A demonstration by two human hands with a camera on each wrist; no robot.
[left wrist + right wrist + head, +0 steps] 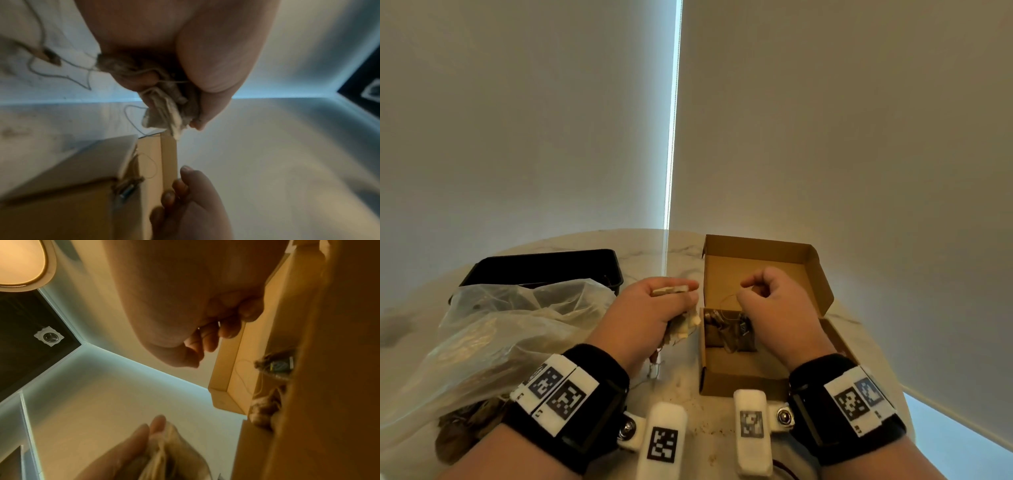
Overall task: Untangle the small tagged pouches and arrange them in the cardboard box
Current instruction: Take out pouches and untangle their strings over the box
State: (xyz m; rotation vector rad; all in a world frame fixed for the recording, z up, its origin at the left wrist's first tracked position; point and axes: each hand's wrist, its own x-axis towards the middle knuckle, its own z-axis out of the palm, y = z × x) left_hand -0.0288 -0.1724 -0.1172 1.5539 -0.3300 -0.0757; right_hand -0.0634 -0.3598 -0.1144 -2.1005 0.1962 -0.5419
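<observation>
My left hand [681, 291] grips a tangled bundle of pale pouches [686, 327] just left of the open cardboard box [815, 274]. In the left wrist view the pouches [164, 112] bulge from the left hand [205, 97], with thin strings and a tag [49, 56] trailing onto the table. Several darker pouches [729, 330] lie at the box's near left, one with a thin string loop [727, 298] standing up. My right hand [748, 286] hovers over the box with curled fingers [207, 339]. Nothing shows between them. The box pouches [275, 366] also show in the right wrist view.
A black tray [544, 267] stands at the back left. In front of it a crumpled clear plastic bag [500, 325] holds more pouches [462, 431]. Crumbs are scattered on the round marble table [681, 394]. The box lid [756, 253] stands open towards the blinds.
</observation>
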